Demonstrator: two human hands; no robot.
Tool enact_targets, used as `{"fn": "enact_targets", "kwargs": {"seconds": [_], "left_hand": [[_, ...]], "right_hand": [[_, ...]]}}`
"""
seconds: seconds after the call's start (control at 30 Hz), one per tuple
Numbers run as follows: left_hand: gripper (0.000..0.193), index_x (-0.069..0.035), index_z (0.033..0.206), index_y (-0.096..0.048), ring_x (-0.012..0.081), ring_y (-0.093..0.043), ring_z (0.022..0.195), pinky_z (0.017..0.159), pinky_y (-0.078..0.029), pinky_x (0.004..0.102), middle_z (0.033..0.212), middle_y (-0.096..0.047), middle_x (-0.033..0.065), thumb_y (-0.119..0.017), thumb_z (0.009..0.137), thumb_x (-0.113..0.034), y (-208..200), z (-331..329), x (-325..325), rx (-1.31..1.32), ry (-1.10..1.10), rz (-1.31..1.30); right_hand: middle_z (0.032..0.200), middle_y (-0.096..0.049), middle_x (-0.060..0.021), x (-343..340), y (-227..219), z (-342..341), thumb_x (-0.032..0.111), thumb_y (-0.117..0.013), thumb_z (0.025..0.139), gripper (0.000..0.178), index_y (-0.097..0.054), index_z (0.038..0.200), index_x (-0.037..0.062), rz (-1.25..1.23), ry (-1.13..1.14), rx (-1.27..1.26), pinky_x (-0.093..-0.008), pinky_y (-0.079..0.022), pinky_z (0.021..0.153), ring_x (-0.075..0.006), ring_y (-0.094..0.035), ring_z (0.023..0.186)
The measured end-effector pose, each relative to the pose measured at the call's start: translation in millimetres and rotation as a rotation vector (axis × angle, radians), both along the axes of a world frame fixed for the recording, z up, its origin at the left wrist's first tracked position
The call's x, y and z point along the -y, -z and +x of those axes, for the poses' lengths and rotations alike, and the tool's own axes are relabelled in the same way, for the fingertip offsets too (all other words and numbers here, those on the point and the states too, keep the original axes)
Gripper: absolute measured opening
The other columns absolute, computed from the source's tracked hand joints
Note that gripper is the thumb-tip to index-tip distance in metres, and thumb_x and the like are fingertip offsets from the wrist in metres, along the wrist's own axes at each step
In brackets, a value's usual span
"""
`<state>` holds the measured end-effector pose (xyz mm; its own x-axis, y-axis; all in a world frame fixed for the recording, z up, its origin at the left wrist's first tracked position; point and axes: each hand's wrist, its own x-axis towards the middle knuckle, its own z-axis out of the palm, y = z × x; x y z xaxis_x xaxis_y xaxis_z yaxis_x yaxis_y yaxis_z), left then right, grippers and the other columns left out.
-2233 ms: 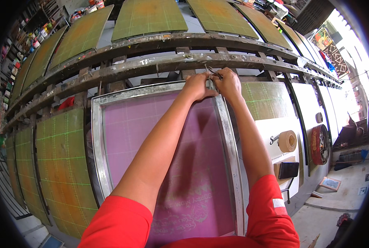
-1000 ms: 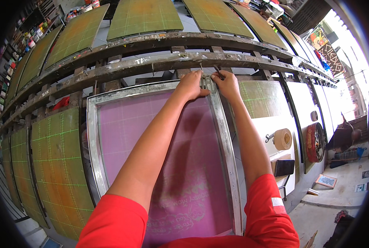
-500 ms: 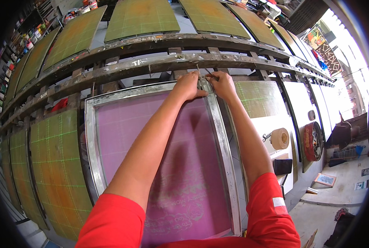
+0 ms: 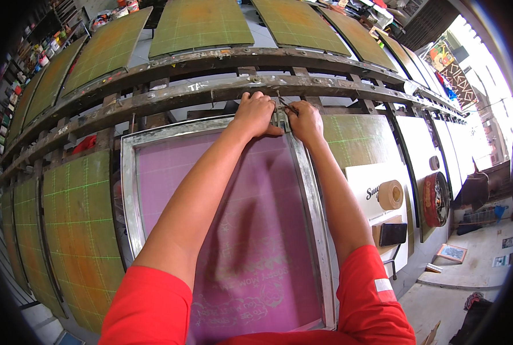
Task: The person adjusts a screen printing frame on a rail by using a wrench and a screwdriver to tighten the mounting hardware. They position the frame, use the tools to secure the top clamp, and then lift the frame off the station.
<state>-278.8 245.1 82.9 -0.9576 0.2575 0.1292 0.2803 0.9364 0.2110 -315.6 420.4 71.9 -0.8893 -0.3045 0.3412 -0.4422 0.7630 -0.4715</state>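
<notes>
A screen printing frame (image 4: 311, 204) with pale metal bars and a purple mesh (image 4: 170, 178) lies in front of me. Faint lettering shows on the mesh near my body. My left hand (image 4: 255, 116) is closed over the frame's far bar, its thumb along the inner side and its fingertips partly hidden. A small metal bracket (image 4: 281, 119) sits at the far right corner, between my hands. At that bracket, my right hand (image 4: 306, 121) pinches a thin dark rod-like tool (image 4: 284, 104); its far end is hard to make out.
Long metal rails (image 4: 176, 92) run across beyond the frame. Green-gridded boards (image 4: 81, 213) stand along both sides. On a white board (image 4: 363, 178) at right are a tape roll (image 4: 390, 195) and a phone (image 4: 393, 234); farther right sits a round red tin (image 4: 435, 198).
My right hand has shifted slightly left and down, and the thin tool now tilts more steeply. My left hand has moved a little left along the bar. The view has shifted slightly.
</notes>
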Motion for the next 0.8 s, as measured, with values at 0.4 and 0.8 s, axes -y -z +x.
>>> {"fn": "enact_targets", "kwargs": {"seconds": [0.4,0.8], "left_hand": [[0.080,-0.008,0.112,-0.069,0.0252,-0.051,0.117,0.102,-0.036,0.0412,0.110,-0.061,0.0072,-0.080,0.060,-0.067,5.7,7.5,14.4,-0.101,0.015,0.010],[0.080,-0.009,0.119,-0.067,0.0254,-0.052,0.115,0.101,-0.037,0.0408,0.110,-0.061,0.0075,-0.082,0.061,-0.064,0.0,14.7,25.2,-0.057,0.023,0.027]], "right_hand": [[0.100,-0.070,-0.0144,9.0,2.3,4.7,0.019,-0.071,0.084,0.018,-0.075,0.097,0.0079,-0.020,0.001,0.030,-0.0436,-0.052,0.084,-0.0355,-0.066,0.096],[0.103,-0.071,-0.0149,16.6,-3.0,6.9,0.021,-0.070,0.085,0.020,-0.075,0.100,0.0097,0.032,-0.009,0.054,-0.0445,-0.052,0.084,-0.0361,-0.066,0.097]]}}
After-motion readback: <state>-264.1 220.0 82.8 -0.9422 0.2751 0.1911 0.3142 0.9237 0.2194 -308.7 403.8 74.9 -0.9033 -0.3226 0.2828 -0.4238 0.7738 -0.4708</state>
